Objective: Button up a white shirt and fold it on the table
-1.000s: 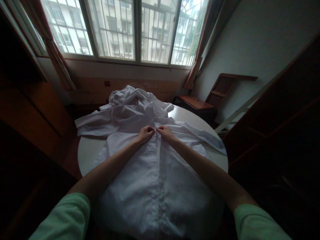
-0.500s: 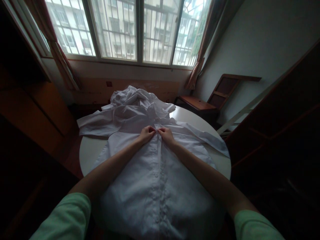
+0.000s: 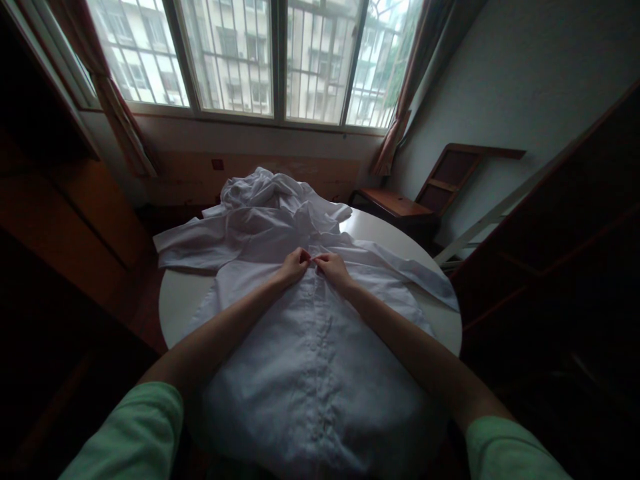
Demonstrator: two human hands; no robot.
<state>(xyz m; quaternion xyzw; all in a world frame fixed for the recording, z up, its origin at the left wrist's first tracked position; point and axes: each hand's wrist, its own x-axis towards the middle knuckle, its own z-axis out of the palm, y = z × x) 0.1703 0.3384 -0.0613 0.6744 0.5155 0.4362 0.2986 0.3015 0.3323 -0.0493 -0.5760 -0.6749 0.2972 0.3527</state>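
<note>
Both hands pinch the shirt mid-table, edges draped.

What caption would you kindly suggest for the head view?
Both hands, left hand and right hand, pinch the placket of a white shirt on a round table.

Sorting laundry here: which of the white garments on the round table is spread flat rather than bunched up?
The white shirt nearest the person, spread flat with its button placket up, both hands pinching near its collar; the crumpled garment is heaped by the window.
</note>
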